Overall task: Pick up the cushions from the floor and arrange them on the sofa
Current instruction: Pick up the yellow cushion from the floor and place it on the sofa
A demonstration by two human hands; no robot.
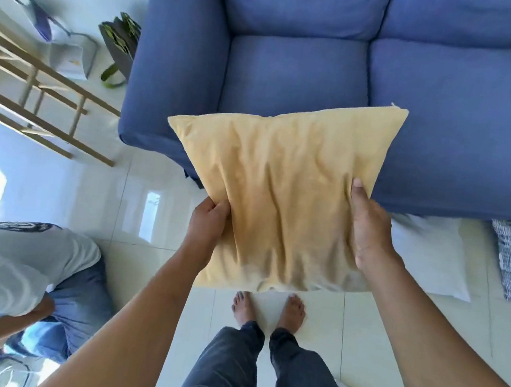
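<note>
Above the floor just near the blue sofa (292, 71), left hand (209, 220) pinches the yellow cushion (280, 189) at its left edge, right hand (368, 230) grips its right edge, both arms outstretched.

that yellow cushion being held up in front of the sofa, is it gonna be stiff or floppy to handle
Probably floppy: the yellow cushion creases deeply where the left hand and right hand pinch it. Likely light, since a grip on its lower edges alone holds it up. Its cloth cover looks unlikely to slip.
</note>
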